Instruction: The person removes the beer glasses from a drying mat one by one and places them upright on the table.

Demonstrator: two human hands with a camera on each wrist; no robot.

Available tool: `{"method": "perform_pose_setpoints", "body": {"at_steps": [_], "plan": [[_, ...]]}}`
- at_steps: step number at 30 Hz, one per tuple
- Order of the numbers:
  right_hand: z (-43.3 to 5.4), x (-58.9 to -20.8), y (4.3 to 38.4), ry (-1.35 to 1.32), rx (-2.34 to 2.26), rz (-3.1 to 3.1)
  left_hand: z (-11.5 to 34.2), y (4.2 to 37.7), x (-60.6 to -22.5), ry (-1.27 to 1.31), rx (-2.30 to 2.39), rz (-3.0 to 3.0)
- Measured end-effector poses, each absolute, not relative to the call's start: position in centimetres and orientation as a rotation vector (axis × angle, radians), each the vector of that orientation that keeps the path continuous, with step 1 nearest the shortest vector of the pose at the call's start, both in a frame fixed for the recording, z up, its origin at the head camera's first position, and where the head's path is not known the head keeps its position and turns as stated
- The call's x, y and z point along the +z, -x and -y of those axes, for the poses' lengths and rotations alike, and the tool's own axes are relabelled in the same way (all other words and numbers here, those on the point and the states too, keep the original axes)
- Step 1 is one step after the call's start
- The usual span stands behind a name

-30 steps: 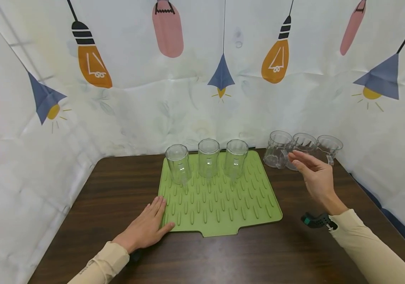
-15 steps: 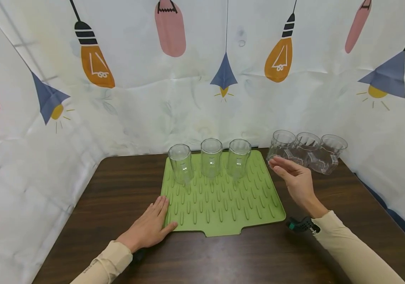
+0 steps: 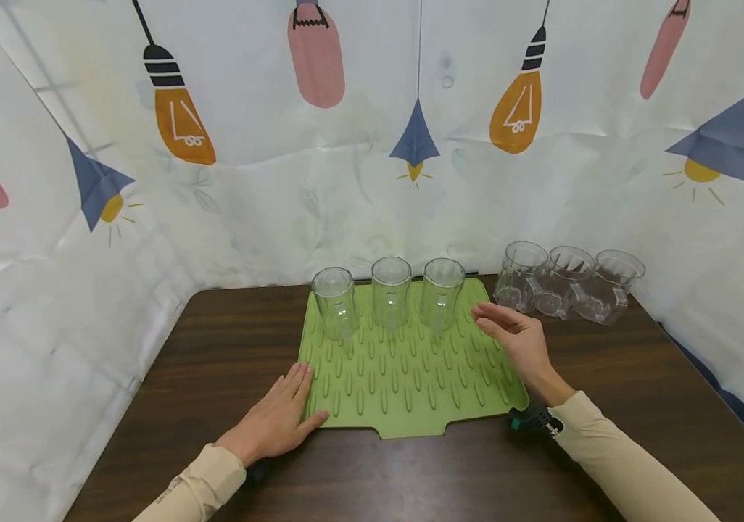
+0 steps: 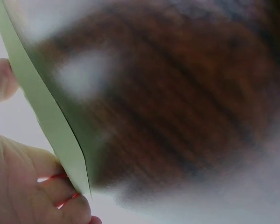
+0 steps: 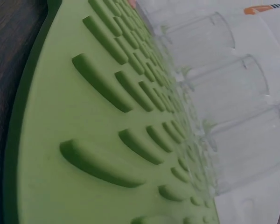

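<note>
A green drying mat (image 3: 404, 399) with raised ridges lies on the table. Three clear glass mugs stand in a row along its back: a left one (image 3: 336, 308), a middle one (image 3: 390, 297) and a right one (image 3: 441, 299). My left hand (image 3: 274, 420) rests flat on the mat's front left edge, fingers straight; the left wrist view shows its fingers (image 4: 56, 189) at the green edge. My right hand (image 3: 521, 349) hovers over the mat's right side, fingers extended and slightly bent, holding nothing. It is just right of the right mug, apart from it.
Three more glass mugs, a left one (image 3: 521, 279), a middle one (image 3: 558, 286) and a right one (image 3: 607, 286), stand close together at the back right of the dark wooden table (image 3: 235, 341). A white patterned curtain (image 3: 248, 217) encloses the back and sides.
My right hand has moved left, from in front of the back right mugs to over the mat's right side. My left hand has stayed at the mat's edge. The view has shifted slightly.
</note>
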State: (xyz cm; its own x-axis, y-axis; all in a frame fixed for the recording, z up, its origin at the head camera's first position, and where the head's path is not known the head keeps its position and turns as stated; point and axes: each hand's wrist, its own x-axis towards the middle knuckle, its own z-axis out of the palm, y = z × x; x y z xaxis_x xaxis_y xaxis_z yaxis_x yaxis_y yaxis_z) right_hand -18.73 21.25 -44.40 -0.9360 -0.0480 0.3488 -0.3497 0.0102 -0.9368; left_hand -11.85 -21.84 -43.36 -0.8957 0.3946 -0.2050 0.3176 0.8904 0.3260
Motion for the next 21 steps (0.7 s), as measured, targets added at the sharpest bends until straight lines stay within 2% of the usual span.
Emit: {"method": "perform_pose_setpoints", "body": {"at_steps": [21], "plan": [[-18.4, -46.6, 20.6, -0.418, 2.065, 2.150, 21.7, 11.9, -43.4, -0.543, 0.388, -2.821]]}}
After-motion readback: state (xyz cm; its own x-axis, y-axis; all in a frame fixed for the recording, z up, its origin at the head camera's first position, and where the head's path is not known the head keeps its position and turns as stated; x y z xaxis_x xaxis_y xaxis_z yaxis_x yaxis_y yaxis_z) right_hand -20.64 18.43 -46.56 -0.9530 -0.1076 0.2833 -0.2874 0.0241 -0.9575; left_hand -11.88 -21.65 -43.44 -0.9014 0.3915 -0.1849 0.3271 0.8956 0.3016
